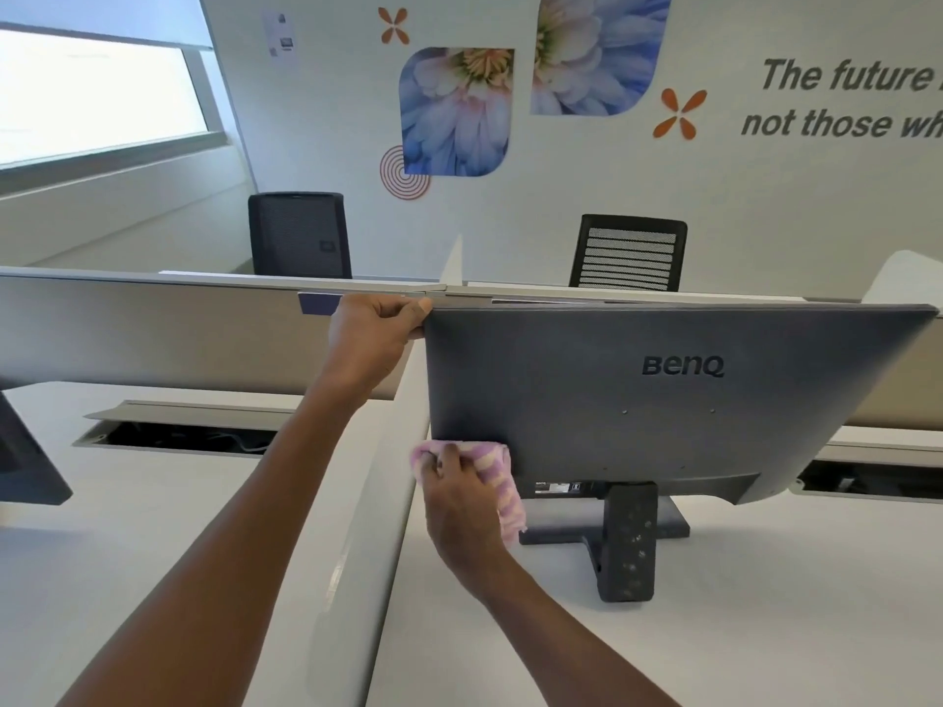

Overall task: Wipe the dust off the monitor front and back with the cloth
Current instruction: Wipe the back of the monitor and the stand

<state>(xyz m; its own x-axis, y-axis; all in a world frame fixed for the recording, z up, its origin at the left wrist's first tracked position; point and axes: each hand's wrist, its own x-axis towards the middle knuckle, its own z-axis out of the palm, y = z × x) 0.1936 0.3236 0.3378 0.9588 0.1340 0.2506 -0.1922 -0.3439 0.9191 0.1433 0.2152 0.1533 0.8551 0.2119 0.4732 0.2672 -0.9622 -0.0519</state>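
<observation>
The dark grey BenQ monitor (663,400) stands on the white desk with its back turned toward me, on a dusty stand (630,543). My left hand (375,331) grips the monitor's upper left corner, thumb on the back edge. My right hand (459,507) holds a bunched pink and white striped cloth (497,466) and presses it against the lower left corner of the monitor's back. The screen side is hidden from me.
A grey partition (153,324) runs behind the desk. Open cable trays (178,436) sit in the desk at left and right. Another monitor's corner (25,451) shows at far left. Two black office chairs (298,234) stand beyond the partition.
</observation>
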